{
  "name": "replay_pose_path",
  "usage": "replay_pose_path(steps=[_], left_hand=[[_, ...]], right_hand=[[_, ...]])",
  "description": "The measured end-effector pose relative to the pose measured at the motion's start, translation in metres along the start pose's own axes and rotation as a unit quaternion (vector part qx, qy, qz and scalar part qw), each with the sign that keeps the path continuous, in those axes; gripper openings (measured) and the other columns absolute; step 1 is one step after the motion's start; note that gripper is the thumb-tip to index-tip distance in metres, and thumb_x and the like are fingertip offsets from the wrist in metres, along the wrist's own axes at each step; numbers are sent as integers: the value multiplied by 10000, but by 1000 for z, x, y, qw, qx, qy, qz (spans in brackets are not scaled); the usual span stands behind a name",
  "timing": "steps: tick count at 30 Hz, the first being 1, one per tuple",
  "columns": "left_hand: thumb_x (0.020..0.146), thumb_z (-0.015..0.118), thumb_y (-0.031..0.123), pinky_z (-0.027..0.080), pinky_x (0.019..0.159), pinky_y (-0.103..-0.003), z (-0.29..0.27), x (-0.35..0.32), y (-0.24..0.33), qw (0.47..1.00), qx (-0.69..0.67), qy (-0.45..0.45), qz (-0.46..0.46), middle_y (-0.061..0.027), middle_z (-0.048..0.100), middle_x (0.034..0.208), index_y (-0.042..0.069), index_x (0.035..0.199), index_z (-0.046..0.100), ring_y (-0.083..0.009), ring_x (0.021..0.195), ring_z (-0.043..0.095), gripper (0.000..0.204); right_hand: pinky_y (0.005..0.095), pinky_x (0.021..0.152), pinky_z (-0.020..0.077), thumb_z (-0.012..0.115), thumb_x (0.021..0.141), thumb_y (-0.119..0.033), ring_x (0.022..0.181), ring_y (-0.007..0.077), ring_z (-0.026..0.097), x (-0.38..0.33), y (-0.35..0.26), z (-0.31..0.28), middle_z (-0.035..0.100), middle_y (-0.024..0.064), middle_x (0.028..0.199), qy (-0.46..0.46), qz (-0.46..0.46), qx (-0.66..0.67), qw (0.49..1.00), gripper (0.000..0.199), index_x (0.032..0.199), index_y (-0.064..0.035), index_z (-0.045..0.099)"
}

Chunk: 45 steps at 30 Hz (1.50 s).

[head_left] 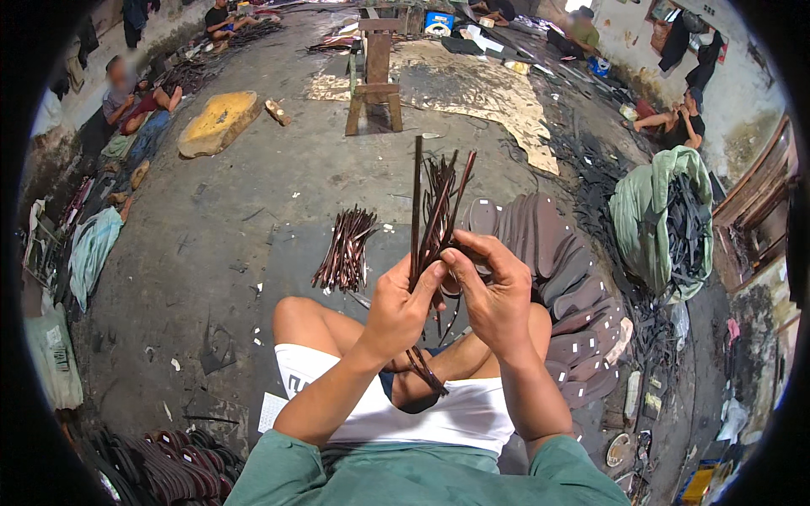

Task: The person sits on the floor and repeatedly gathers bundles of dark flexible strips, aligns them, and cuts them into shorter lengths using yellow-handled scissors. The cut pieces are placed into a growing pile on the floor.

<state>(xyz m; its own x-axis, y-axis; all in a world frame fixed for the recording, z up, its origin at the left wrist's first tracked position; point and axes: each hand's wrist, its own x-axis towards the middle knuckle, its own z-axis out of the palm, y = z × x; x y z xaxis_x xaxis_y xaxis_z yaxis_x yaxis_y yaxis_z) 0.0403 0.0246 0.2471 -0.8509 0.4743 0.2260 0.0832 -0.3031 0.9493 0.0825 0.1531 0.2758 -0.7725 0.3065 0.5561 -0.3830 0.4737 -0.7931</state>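
Note:
My left hand (pixel 395 305) is closed around a bundle of thin, shiny dark brown strips (pixel 439 202). They fan upward from my grip, and their lower ends hang down over my lap. My right hand (pixel 491 291) pinches at the right side of the same bundle, thumb against fingers, close to the left thumb. Exactly which strips it pinches is hidden. On the floor beyond my left knee lies a loose pile of similar strips (pixel 346 250). Brown sandal soles (pixel 540 232) with small white labels spread in overlapping rows beside my right leg.
A green sack (pixel 639 211) full of black scraps stands at the right. More stacked soles (pixel 181 464) lie at the lower left. Further off are a yellow slab (pixel 219 125), a wooden stand (pixel 376 84) and a pale sheet (pixel 481 84). Several people sit along the walls.

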Motion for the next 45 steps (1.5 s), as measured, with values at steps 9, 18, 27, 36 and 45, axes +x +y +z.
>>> replay_pose_path(steps=[9,18,27,36,45], left_hand=[[998,499,229,497,589,-213,-1,-3,4,999,-29,4,-30,-43,650,822,8,1088,571,-81,698,612,249],[996,504,247,490,597,-224,-5,-8,3,997,-26,-53,-46,-32,630,784,11,1050,574,-77,691,595,252],[1011,468,272,460,572,-218,-5,3,17,995,7,-91,-43,-24,619,771,15,1087,568,-59,639,542,286],[1017,447,260,444,542,-213,-5,18,36,986,50,-160,-12,-34,623,759,26,1139,587,-59,610,528,299],[1012,454,259,449,557,-221,-12,17,36,970,62,-228,-53,-35,622,772,12,1135,579,-65,624,529,304]], right_hand=[[235,808,474,661,881,-38,906,93,597,19,-8,-13,649,46,981,89,36,146,985,257,1130,16,632],[199,786,477,650,878,0,865,70,579,46,-26,-37,629,39,956,6,0,44,999,389,1261,-21,586],[309,694,504,648,821,31,809,220,653,37,-21,-41,647,112,882,-135,-64,-19,989,242,1059,-17,656],[313,669,519,640,814,23,763,250,674,42,-32,-49,674,126,897,-201,-75,-50,975,212,1025,-2,656],[296,641,526,638,821,25,720,222,669,44,-34,-58,658,121,833,-270,-103,-72,955,179,999,4,646]])
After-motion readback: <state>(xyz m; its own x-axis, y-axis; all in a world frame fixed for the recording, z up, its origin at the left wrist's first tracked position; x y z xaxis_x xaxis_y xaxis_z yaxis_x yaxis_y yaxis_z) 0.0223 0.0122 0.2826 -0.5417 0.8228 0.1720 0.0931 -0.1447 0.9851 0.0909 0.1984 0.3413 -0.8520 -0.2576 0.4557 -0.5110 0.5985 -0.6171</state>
